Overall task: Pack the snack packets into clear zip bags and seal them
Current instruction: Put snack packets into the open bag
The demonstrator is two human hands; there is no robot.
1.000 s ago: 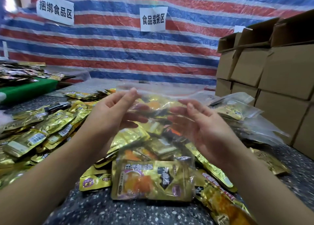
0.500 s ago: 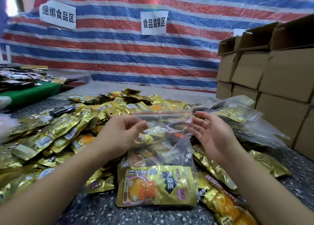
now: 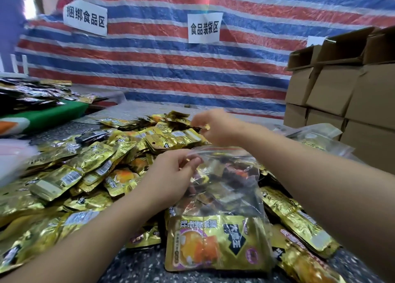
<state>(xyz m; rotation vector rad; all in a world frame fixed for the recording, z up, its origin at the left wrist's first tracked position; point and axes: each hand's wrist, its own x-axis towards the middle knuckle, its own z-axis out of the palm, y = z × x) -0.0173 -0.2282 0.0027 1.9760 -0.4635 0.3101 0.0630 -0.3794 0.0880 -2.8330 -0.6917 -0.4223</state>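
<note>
A speckled dark grey desk (image 3: 136, 270) carries a wide heap of gold foil snack packets (image 3: 89, 165) that spreads from its left edge to its middle. Stacked brown cardboard boxes (image 3: 342, 94) stand along the right edge; their contents are hidden. Just in front of them lie filled clear plastic bags (image 3: 316, 139) with gold packets inside. At the near middle of the desk a clear zip bag with a red strip at its mouth (image 3: 230, 188) stands open, with one gold packet printed with orange fruit (image 3: 213, 244) lying in its bottom. The left hand (image 3: 171, 175) pinches the bag's mouth, fingers clamped on the rim. The right hand (image 3: 215, 126) is over the far part of the heap, fingers curled together on a small packet, blurred.
</note>
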